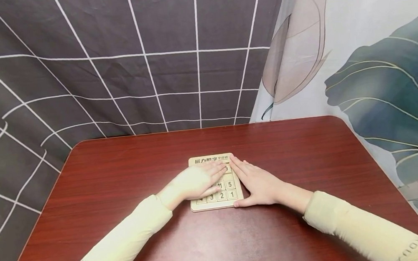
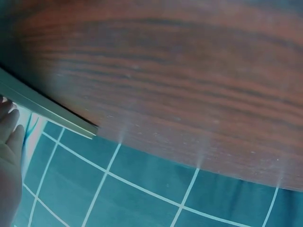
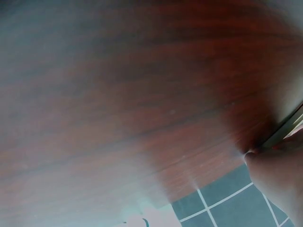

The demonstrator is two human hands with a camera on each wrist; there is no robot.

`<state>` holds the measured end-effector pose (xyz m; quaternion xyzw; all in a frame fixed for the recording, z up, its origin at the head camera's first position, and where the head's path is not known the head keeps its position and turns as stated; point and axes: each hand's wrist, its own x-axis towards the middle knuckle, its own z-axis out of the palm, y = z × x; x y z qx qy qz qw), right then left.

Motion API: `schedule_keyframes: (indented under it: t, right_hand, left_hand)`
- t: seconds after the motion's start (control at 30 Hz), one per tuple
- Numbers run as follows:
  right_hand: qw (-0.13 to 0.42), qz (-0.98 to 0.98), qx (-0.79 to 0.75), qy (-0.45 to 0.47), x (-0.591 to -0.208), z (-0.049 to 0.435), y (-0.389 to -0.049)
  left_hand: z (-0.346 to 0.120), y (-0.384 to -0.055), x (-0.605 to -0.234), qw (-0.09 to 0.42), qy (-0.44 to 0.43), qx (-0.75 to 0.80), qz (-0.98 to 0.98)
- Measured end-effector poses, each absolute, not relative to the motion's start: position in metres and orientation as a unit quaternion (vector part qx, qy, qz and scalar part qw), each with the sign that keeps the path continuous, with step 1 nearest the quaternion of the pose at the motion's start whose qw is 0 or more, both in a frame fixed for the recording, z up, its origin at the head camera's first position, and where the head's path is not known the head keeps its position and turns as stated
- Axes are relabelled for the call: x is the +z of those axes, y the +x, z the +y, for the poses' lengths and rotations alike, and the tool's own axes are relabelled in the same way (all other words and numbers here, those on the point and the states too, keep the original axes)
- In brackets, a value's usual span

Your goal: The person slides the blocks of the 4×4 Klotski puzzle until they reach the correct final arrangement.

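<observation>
Your number board point(image 1: 217, 205) lies at twelve o'clock from you on the red-brown table point(image 1: 130, 171). Your left hand point(image 1: 198, 181) lies over it from nine o'clock, fingers straight; your right hand point(image 1: 261, 184) spans its three o'clock edge, fingers extended towards one o'clock, thumb at five. The hands are apart, fingertips near each other.

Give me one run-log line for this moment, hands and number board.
left hand: over number board, hiding some tiles | right hand: along board's right edge | board: on red-brown table
</observation>
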<state>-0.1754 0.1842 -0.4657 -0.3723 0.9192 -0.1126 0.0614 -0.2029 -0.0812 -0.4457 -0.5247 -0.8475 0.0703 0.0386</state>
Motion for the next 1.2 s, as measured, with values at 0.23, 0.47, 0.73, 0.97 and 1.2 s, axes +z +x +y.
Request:
schedule_keyframes:
  t: [0.23,0.47,0.73,0.97,1.2]
  right_hand:
    - [0.057,0.919,-0.115,-0.374,-0.464,0.184,-0.175]
    - [0.056,0.919,-0.11,-0.375,-0.467,0.184,-0.176]
    - [0.052,0.917,-0.115,-0.377,-0.468,0.186,-0.176]
    - [0.049,0.915,-0.119,-0.382,-0.465,0.185,-0.175]
    - [0.055,0.917,-0.113,-0.379,-0.467,0.186,-0.176]
  left_hand:
    - [-0.081,-0.208,-0.444,0.02,-0.513,0.06,-0.856]
    - [-0.084,-0.196,-0.447,0.06,-0.554,0.052,-0.829]
    - [-0.084,-0.175,-0.448,0.088,-0.595,0.055,-0.797]
    - [-0.082,-0.183,-0.45,0.067,-0.569,0.057,-0.818]
    - [-0.081,-0.189,-0.45,0.057,-0.547,0.06,-0.833]
